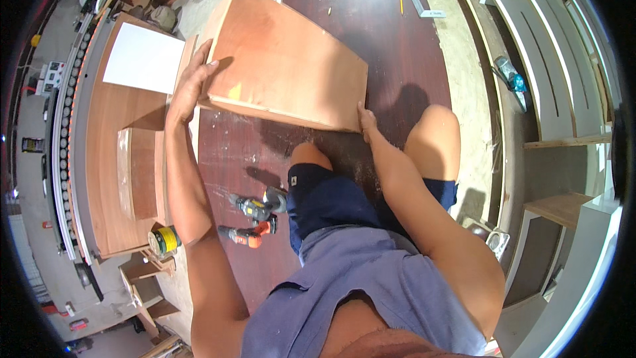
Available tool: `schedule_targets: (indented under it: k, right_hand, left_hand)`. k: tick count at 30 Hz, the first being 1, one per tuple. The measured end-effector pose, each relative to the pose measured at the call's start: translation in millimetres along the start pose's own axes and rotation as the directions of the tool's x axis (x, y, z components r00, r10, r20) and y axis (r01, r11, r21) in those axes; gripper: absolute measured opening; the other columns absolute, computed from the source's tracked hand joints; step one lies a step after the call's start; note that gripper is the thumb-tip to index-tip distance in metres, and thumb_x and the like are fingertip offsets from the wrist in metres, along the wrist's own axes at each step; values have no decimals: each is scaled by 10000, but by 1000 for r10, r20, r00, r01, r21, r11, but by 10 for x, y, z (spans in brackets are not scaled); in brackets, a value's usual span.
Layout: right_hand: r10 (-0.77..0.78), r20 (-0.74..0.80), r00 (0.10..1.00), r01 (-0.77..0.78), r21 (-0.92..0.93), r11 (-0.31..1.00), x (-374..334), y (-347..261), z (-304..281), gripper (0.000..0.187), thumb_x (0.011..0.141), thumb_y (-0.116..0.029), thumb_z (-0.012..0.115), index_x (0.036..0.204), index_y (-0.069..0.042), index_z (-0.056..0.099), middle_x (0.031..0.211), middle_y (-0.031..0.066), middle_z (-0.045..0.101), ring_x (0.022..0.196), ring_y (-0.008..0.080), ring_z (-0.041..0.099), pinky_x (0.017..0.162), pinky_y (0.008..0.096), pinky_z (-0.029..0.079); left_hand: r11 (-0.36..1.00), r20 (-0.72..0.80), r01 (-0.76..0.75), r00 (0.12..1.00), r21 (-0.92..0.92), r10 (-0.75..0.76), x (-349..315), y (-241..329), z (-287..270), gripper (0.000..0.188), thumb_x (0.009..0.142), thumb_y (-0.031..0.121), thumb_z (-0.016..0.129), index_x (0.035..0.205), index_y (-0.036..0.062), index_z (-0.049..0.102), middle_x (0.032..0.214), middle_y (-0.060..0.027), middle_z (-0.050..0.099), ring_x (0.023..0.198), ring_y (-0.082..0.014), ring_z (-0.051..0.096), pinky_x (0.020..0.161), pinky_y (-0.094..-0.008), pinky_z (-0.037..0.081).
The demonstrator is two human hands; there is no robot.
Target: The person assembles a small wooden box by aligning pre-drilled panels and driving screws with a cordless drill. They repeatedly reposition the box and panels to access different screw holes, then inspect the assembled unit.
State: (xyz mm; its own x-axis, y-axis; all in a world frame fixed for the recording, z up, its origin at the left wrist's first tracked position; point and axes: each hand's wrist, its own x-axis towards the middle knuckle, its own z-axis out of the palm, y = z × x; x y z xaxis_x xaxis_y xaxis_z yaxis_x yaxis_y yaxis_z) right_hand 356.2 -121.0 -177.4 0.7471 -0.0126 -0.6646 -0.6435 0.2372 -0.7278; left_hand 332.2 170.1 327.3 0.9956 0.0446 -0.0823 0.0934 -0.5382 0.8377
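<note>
A large light-brown wooden box (291, 53) is tilted above the dark red-brown board in front of me. My left hand (192, 83) grips its left side, fingers along the edge and thumb over the top face. At the near right corner my right hand (366, 121) is closed on the box, its fingertips partly hidden behind the edge. Between my left arm and my knee lie a grey and black power tool (255, 205) and an orange and black one (250, 233) on the board.
The dark red-brown board (371, 0) spans the floor under me. A metal try square (417, 1) and a yellow pencil (401, 5) rest at its far right. Left are a white panel (142, 58), a smaller wooden box (140, 172) and a yellow-labelled can (164, 240). Shelving (550, 46) stands right.
</note>
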Motion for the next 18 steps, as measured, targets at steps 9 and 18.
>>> schedule_targets:
  k: [9,18]
  right_hand:
    - [-105,9,994,102,172,980,-146,-482,103,572,967,-417,614,1286,57,585,1177,120,647,1045,210,612,915,354,478]
    - [-253,-435,864,-86,-622,778,-867,-1883,-1531,796,847,-620,627,1133,123,628,1011,263,684,946,301,677,818,365,501]
  left_hand:
    - [979,-35,153,987,-132,-159,13,-922,-519,836,787,111,622,1553,89,290,1189,-94,637,985,-153,595,916,-262,449]
    - [703,142,273,960,-656,-241,535,-2514,1205,806,775,78,572,1543,108,330,1295,-72,564,1097,-186,557,1005,-306,423]
